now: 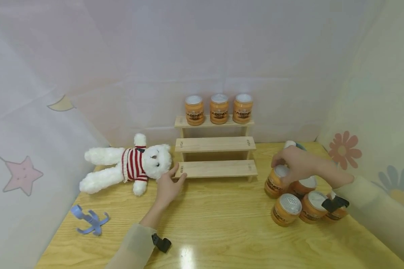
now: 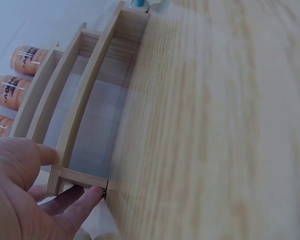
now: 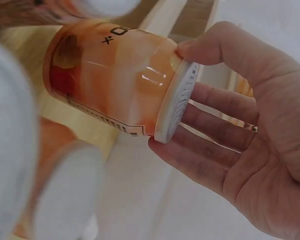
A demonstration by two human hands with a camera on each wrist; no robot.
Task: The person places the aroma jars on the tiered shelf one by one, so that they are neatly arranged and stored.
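Observation:
A three-step wooden shelf [image 1: 219, 169] stands against the back cloth, three orange cans [image 1: 219, 110] with pale lids lined up on its top step. My left hand [image 1: 168, 189] holds the left end of the bottom step; in the left wrist view the thumb lies at the front edge of the board and the fingers press the side leg. To the right, my right hand [image 1: 297, 164] grips an orange can [image 3: 110, 75] by its lid end, thumb on one side and fingers on the other. Several more orange cans [image 1: 286, 209] stand close around it.
A white plush bear [image 1: 134, 162] in a striped sweater lies left of the shelf, its head near my left hand. A blue pronged holder [image 1: 91, 221] is at the table's left edge. Partly hidden behind my right hand is a white and bluish object [image 1: 289, 143].

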